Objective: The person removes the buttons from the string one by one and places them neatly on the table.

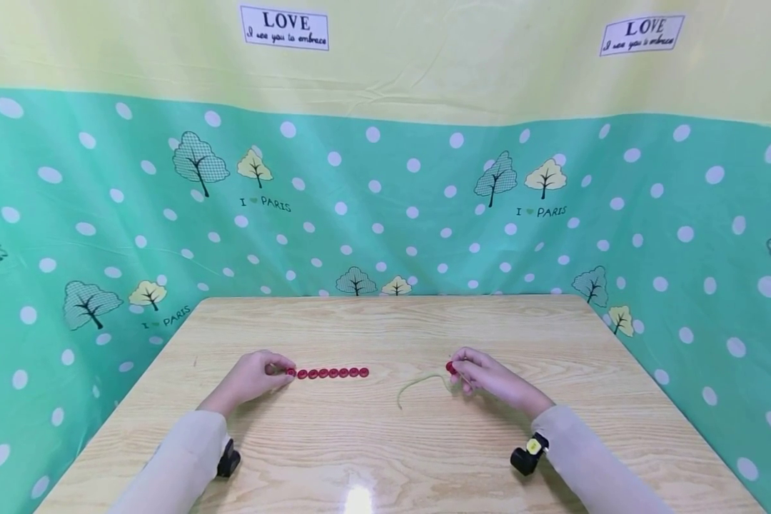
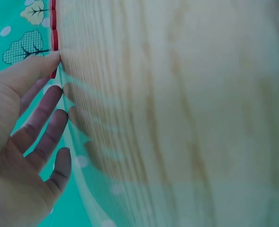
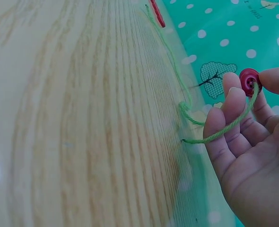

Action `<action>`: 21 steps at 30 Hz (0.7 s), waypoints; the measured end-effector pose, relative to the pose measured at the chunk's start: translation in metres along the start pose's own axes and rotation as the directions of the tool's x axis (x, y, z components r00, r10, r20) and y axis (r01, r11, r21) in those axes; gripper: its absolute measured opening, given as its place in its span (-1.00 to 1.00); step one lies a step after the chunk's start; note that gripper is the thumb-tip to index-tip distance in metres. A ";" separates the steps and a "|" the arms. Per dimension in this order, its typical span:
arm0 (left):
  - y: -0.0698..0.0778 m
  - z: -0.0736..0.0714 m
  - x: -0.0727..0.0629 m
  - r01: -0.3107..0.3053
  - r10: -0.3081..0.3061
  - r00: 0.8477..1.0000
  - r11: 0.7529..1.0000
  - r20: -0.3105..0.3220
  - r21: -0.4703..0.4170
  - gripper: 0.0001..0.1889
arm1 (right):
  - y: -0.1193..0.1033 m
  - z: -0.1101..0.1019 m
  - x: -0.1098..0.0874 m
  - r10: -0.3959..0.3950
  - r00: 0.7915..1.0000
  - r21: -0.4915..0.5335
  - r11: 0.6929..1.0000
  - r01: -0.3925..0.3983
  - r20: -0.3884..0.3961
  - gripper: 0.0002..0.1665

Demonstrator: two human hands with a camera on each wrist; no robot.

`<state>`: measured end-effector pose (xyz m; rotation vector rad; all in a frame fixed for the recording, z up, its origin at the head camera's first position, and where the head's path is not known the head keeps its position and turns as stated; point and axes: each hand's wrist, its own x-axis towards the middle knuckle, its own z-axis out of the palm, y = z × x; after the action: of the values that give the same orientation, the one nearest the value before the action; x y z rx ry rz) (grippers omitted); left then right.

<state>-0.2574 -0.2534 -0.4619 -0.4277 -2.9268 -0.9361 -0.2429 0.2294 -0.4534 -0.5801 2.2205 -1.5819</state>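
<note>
Several red buttons [image 1: 333,373] lie in a straight row on the wooden table. At the row's left end, my left hand [image 1: 257,375] pinches the last button [image 2: 53,74] between thumb and index finger, its other fingers spread loosely. Off to the right, my right hand [image 1: 491,375] holds a single red button [image 3: 249,82] by its edge, between thumb and fingertips, just above the table. A green yarn [image 3: 234,124] comes from a hole of that button and crosses the fingers. The rest of the yarn [image 1: 417,380] trails leftward over the table.
The wooden table [image 1: 385,442] ends at a green dotted curtain [image 1: 385,185] along the back and sides. Black wrist cameras [image 1: 228,459] sit under both sleeves. A bright light reflection shows near the front edge.
</note>
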 end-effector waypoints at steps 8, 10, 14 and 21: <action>0.003 0.000 -0.001 0.032 -0.032 0.999 0.999 0.017 -0.013 -0.79 | 0.000 -0.001 0.000 -0.007 1.000 0.004 1.000 0.007 0.013 -0.55; 0.003 0.000 -0.002 0.031 -0.030 0.999 0.999 0.025 -0.019 -0.78 | 0.000 0.000 0.000 -0.006 1.000 0.005 1.000 0.006 0.013 -0.53; 0.002 0.000 -0.002 0.026 -0.026 0.999 0.999 0.029 -0.030 -0.76 | 0.001 0.001 0.001 0.007 1.000 0.015 1.000 -0.007 0.010 -0.52; 0.003 -0.001 -0.003 0.054 -0.052 0.998 0.998 0.036 -0.037 -0.70 | 0.000 0.003 0.003 0.011 1.000 0.023 1.000 -0.011 0.007 -0.57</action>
<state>-0.2542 -0.2524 -0.4604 -0.3739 -2.9701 -1.0028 -0.2436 0.2255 -0.4544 -0.5648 2.1941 -1.5954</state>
